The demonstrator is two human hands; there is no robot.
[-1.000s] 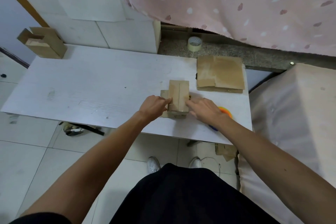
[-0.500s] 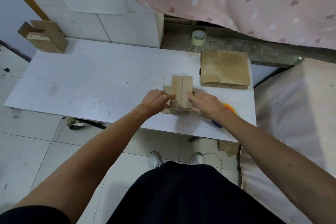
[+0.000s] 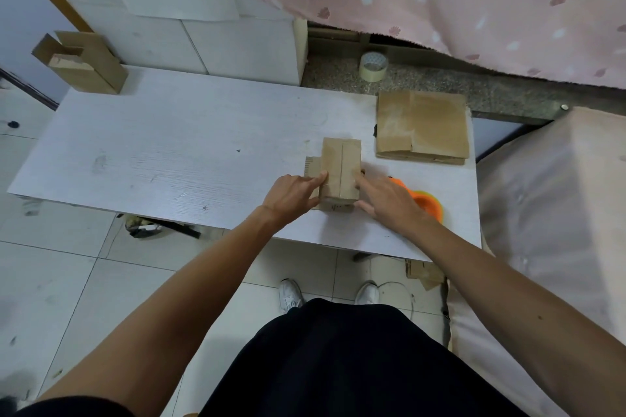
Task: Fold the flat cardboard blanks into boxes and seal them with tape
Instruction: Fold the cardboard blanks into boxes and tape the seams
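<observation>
A small brown cardboard box (image 3: 340, 166) stands on the white table (image 3: 176, 152) near its front right, top flaps folded down with a seam along the middle. A flap sticks out at its left. My left hand (image 3: 291, 195) presses against the box's left side, its index finger on the top edge. My right hand (image 3: 386, 200) touches the right side with straight fingers. A stack of flat cardboard blanks (image 3: 423, 127) lies behind the box to the right. An orange tape dispenser (image 3: 428, 205) sits partly hidden behind my right hand.
A roll of clear tape (image 3: 372, 66) rests on the stone ledge behind the table. A folded cardboard box (image 3: 81, 61) stands at the table's far left corner. A covered bed (image 3: 555, 213) borders the table on the right. A pink curtain hangs at the back.
Both hands stay at the box's sides. My left fingers have straightened from a curled hold and now lie against the box's top left edge.
</observation>
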